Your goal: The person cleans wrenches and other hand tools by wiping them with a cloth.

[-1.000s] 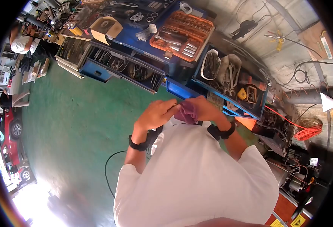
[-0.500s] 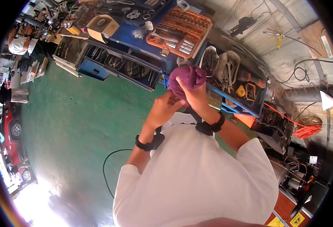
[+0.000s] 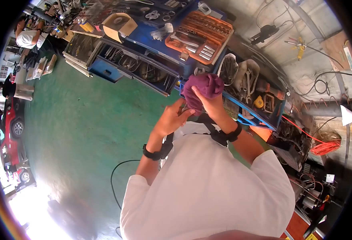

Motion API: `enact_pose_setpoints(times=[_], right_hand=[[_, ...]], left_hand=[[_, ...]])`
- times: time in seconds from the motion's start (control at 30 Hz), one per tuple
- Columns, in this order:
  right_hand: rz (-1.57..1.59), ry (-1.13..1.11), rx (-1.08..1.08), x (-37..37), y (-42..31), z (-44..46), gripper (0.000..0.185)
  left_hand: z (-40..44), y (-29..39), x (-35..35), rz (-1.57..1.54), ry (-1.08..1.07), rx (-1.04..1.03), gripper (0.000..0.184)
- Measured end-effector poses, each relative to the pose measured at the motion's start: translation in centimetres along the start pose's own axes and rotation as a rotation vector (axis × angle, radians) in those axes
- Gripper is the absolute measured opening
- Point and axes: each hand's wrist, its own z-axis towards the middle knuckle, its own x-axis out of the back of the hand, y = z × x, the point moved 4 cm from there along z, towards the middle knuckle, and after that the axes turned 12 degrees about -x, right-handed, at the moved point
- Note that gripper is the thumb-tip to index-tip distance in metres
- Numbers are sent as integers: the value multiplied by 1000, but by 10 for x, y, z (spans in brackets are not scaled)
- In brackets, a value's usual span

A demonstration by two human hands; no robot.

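Observation:
A bunched purple cloth [image 3: 209, 85] is up in front of my chest, by the edge of the blue tool cabinet. My right hand [image 3: 213, 105] is wrapped round its right side, thumb lying across the front. At the cloth's lower left hangs a loose fold, and my left hand [image 3: 171, 119] pinches it between thumb and fingers. Whether anything is wrapped inside the cloth, I cannot tell. Just beyond it, an open orange socket set case [image 3: 200, 37] lies on the cabinet top.
An open drawer [image 3: 144, 72] of tools juts out left of the cloth. Wrenches [image 3: 247, 86] and a yellow tape measure [image 3: 258, 102] fill trays at right. A cardboard box [image 3: 120, 26] stands on the bench. Another person [image 3: 27, 39] is at far left, beyond the green floor [image 3: 76, 120].
The cloth has loosened, with a fold now hanging at its lower left. My left hand has drawn slightly down and away from my right hand. The whole view has shifted a little.

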Motion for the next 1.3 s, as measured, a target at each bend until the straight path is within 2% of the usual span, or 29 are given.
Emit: enact_pose_setpoints(times=[0.13, 0.2, 0.27, 0.33, 0.47, 0.63, 0.7, 0.73, 0.83, 0.87, 0.93, 1.0, 1.03, 1.1, 1.17, 1.23, 1.3], right_hand=[[-99, 74, 76, -4, -7, -1, 50], [-99, 102, 101, -4, -5, 0, 49], [-105, 133, 121, 1, -7, 0, 49], [51, 139, 48, 9, -9, 4, 52], [85, 77, 5, 20, -9, 9, 61], [20, -79, -170, 31, 1, 2, 61], [65, -116, -223, 44, 13, 3, 59], [224, -168, -365, 49, 20, 4, 56], [321, -116, -400, 61, 14, 6, 55], [150, -153, -331, 68, 14, 11, 57], [43, -190, -332, 68, 5, 11, 58], [-120, -258, -327, 67, 8, 14, 61], [-120, -266, -328, 66, 13, 13, 61], [-145, -353, -355, 59, 23, 9, 63], [-170, -425, -398, 53, 34, 7, 65], [-334, -415, -305, 46, 18, 6, 66], [-415, -438, -307, 49, 14, 9, 67]], left_hand=[[-2, 15, 7, 145, -28, -18, 26], [-3, 16, 9, 245, 10, -141, 24], [-4, 10, 14, 232, -14, -142, 27], [-8, 9, 18, 218, -39, -139, 30], [-7, 22, 14, 259, -190, -183, 30], [-4, 24, 11, 269, -314, -200, 31], [-6, 22, 11, 266, -337, -236, 32], [-7, 21, 12, 266, -336, -236, 32], [-10, 16, 17, 287, -354, -203, 32], [-12, 13, 19, 298, -337, -190, 32], [-14, 14, 22, 310, -317, -178, 32], [-17, 20, 29, 296, -157, -176, 32], [-16, 21, 29, 297, -149, -173, 32], [-13, 24, 38, 262, 36, -217, 34], [-13, 24, 41, 204, 58, -208, 35], [-13, 25, 42, 140, 71, -197, 36], [-13, 28, 45, 172, 50, -220, 37]])
